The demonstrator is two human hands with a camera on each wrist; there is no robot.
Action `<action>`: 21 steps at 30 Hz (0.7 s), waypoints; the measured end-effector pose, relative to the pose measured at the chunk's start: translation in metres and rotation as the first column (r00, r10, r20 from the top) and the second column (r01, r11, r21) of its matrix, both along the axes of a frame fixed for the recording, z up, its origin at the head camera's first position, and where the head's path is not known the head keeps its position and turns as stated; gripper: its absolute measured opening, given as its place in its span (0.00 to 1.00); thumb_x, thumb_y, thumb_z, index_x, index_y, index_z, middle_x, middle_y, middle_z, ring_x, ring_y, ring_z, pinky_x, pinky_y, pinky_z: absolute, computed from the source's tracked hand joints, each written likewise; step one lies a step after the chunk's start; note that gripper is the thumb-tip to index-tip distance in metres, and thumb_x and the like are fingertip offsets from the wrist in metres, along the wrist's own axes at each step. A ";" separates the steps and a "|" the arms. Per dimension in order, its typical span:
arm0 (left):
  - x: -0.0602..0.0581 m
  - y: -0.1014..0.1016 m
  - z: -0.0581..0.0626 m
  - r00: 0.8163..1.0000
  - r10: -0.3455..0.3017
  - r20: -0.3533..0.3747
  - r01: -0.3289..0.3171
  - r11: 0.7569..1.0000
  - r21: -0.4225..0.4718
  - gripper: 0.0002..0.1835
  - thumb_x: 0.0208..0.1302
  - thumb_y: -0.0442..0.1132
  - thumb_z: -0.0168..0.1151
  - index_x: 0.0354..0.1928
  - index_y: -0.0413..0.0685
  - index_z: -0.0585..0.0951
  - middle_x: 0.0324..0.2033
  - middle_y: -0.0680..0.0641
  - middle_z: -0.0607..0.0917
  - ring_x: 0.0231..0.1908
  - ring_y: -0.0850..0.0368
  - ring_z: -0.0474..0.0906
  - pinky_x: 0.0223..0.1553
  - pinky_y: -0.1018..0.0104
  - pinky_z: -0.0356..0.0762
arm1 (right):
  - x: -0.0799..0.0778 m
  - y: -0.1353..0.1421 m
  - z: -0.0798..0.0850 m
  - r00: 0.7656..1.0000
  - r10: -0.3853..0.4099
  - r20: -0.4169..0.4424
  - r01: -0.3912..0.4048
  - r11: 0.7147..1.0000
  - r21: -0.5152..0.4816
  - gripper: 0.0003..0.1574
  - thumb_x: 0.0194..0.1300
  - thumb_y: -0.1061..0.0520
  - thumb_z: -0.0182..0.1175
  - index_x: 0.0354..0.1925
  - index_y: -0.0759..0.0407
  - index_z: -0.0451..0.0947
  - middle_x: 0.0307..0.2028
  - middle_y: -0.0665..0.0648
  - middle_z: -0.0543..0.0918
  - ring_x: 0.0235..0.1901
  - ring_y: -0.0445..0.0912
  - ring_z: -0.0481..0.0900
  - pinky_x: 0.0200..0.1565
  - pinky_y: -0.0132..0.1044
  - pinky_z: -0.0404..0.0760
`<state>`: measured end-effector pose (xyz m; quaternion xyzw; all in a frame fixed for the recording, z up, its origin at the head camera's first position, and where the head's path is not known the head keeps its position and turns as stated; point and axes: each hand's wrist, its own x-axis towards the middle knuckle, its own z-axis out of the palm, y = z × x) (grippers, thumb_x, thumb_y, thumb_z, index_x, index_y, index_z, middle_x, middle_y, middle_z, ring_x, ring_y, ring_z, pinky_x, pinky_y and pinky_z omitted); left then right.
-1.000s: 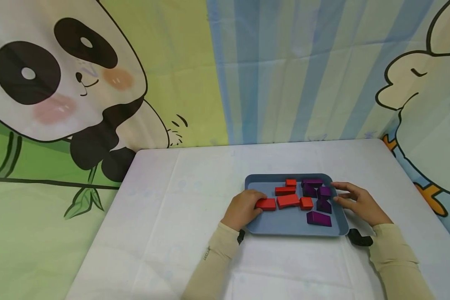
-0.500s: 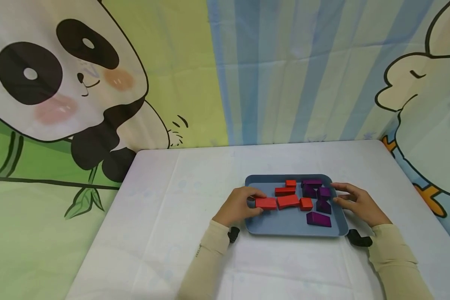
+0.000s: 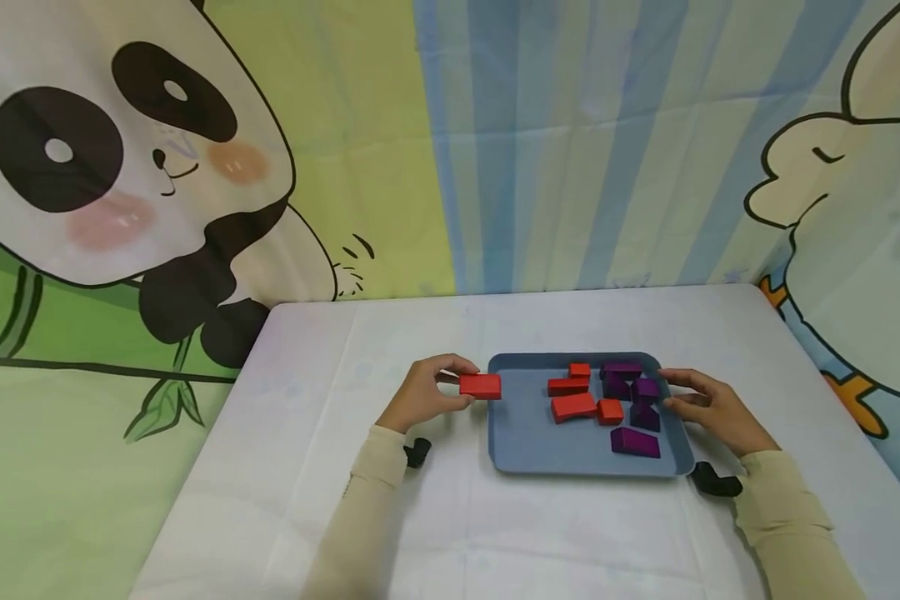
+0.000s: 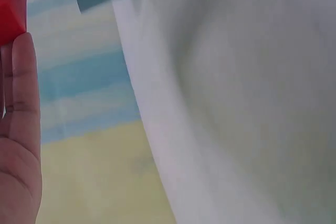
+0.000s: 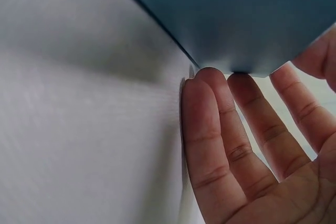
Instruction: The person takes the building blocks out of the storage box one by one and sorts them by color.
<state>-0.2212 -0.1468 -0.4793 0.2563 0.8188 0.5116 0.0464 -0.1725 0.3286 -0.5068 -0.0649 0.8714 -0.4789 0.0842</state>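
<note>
My left hand (image 3: 427,396) pinches a red block (image 3: 482,387) between thumb and fingers, at the left rim of the blue-grey tray (image 3: 547,454). In the left wrist view the red block (image 4: 11,6) shows at the top left, above the fingers. My right hand (image 3: 720,408) touches the tray's right side, thumb and fingers at the rim. Seen from the right wrist, its nearly straight fingers (image 5: 202,124) rest against the tray's outer wall (image 5: 231,19). Inside the tray lie several red blocks, among them a wide one (image 3: 573,407), and several purple blocks, one (image 3: 635,442) near the front.
A white cloth covers the table (image 3: 345,500) under the tray. Behind it hangs a printed backdrop (image 3: 555,150) with a panda and stripes. Black wrist pieces (image 3: 716,481) sit beside both sleeves.
My left hand has lifted the leftmost red block from the tray floor and carried it leftward to the left rim. The right hand has stayed at the tray's right side.
</note>
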 end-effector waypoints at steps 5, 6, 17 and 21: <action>-0.012 -0.023 0.002 0.997 0.055 0.055 -0.052 0.998 -0.043 0.21 0.57 0.22 0.77 0.52 0.42 0.88 0.49 0.46 0.90 0.52 0.49 0.86 0.56 0.58 0.87 | -0.001 -0.002 0.000 1.000 -0.011 0.013 0.012 0.999 -0.045 0.37 0.82 0.56 0.62 0.78 0.71 0.64 0.74 0.78 0.68 0.50 0.29 0.81 0.48 0.27 0.84; -0.014 -0.026 0.001 0.995 0.066 0.074 -0.062 0.996 -0.057 0.20 0.56 0.22 0.77 0.52 0.42 0.88 0.49 0.46 0.89 0.52 0.49 0.85 0.56 0.58 0.88 | -0.001 -0.002 0.000 1.000 -0.015 0.015 0.016 0.999 -0.044 0.37 0.82 0.55 0.62 0.78 0.71 0.64 0.73 0.79 0.68 0.51 0.31 0.82 0.48 0.27 0.83; -0.023 -0.034 -0.019 0.983 0.094 0.157 -0.056 0.971 -0.231 0.21 0.56 0.23 0.79 0.52 0.43 0.91 0.49 0.47 0.90 0.47 0.54 0.86 0.53 0.59 0.88 | 0.004 -0.003 -0.004 0.999 -0.037 0.021 0.038 0.998 -0.041 0.35 0.81 0.58 0.63 0.77 0.72 0.65 0.72 0.79 0.69 0.59 0.65 0.84 0.48 0.30 0.86; -0.027 -0.031 -0.019 0.985 0.106 0.138 -0.060 0.953 -0.298 0.19 0.56 0.26 0.81 0.50 0.45 0.91 0.45 0.50 0.89 0.46 0.54 0.84 0.55 0.57 0.85 | 0.004 -0.004 -0.004 0.999 -0.042 0.014 0.042 0.998 -0.038 0.35 0.82 0.58 0.62 0.77 0.72 0.65 0.72 0.80 0.69 0.60 0.69 0.83 0.49 0.33 0.87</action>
